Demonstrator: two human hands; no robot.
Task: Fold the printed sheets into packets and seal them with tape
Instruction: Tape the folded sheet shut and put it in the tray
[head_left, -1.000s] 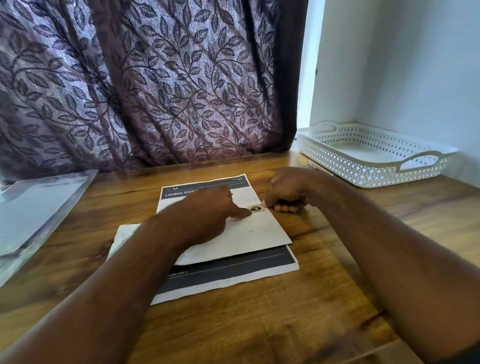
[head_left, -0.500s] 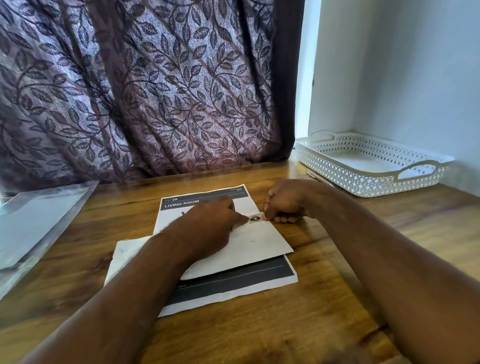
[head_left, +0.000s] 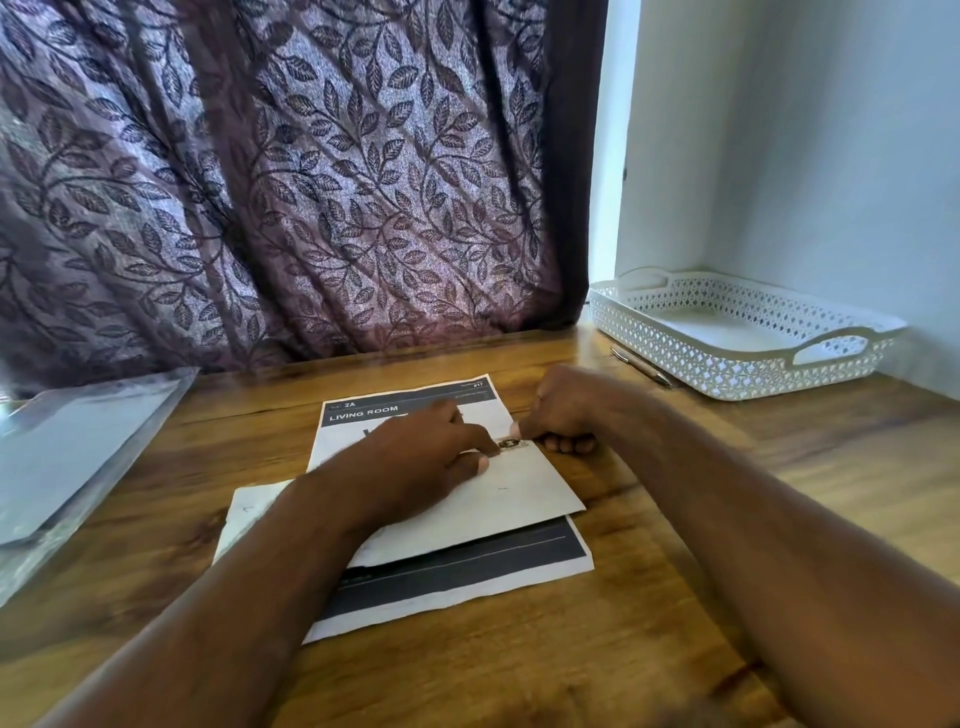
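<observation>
**Both hands met at a small piece of tape on the folded sheet**

Nearest the camera, two bare forearms reached forward over the brown wood-grain worktop (head_left: 519, 670). Between them lay a white printed sheet with dark grey bands (head_left: 467, 577), its near edge showing a broad dark strip. On top of it rested a folded white paper packet (head_left: 519, 499), blank side up and turned slightly askew, so that its right corner overhung the dark band beneath.

The left hand (head_left: 415, 457) lay flat on the packet with its fingers drawn together, the index fingertip pressing down at the packet's far edge. The right hand (head_left: 558, 415) was curled into a loose fist just beside it, thumb and forefinger pinching the end of a small strip of tape with a dark mark (head_left: 510, 443). The tape sat right at the packet's far edge, between the two hands and touching both.

Beyond the hands, the sheet's far end showed a dark header reading "LIVING ROOM" with "2A" above it.

To the left, well apart, a clear plastic sleeve holding pale paper (head_left: 78, 457) lay on the worktop. To the far right stood a white perforated plastic tray with handles (head_left: 727, 358), with a slim pen (head_left: 641, 366) just beside its near wall. Behind everything hung a purple curtain with a leaf pattern (head_left: 291, 182), next to a pale wall (head_left: 805, 156).
</observation>
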